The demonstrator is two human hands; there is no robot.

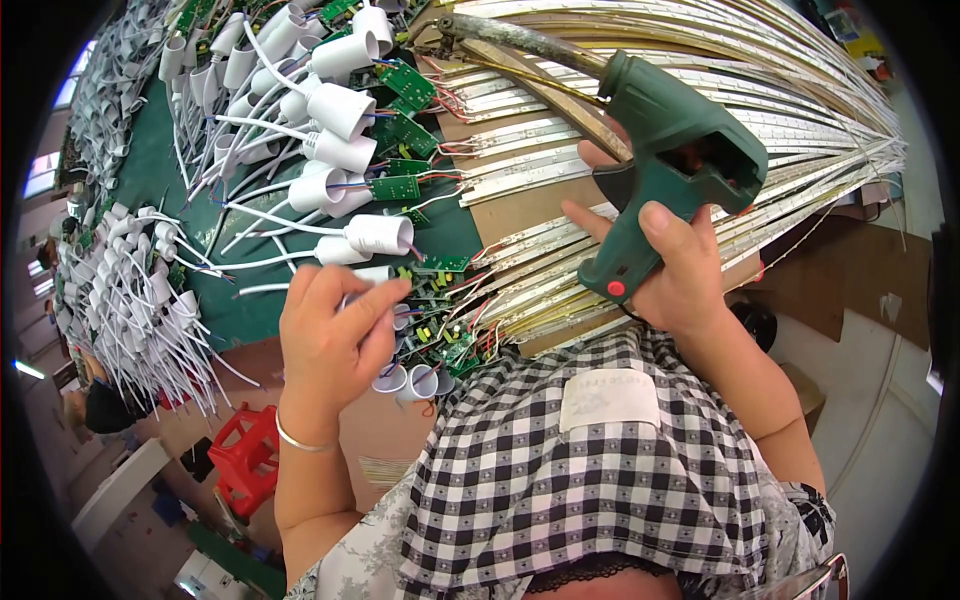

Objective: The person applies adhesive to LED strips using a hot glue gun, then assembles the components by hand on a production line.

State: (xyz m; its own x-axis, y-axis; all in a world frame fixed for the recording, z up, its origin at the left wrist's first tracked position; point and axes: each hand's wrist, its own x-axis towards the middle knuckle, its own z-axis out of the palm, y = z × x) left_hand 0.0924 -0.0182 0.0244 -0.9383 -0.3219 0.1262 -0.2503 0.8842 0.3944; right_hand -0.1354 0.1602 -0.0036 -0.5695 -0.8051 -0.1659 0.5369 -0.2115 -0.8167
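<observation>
My right hand (pixel 668 268) grips a green glue gun (pixel 672 170) by its handle, its long nozzle pointing up-left over the bench. My left hand (pixel 333 335) pinches a small white lamp socket with a green circuit board (pixel 400 280) at its end, fingertips closed on it. Just beyond lie more white lamp sockets (pixel 345 110) with white cables and green circuit boards (pixel 408 86) on a green mat (pixel 150 160). A silver bangle sits on my left wrist.
A thick fan of pale LED strips (pixel 740 70) with thin wires spreads over the right of the bench. More white sockets are heaped at the left (pixel 130 290). A red plastic stool (pixel 245 460) stands on the floor below. My checked apron fills the bottom.
</observation>
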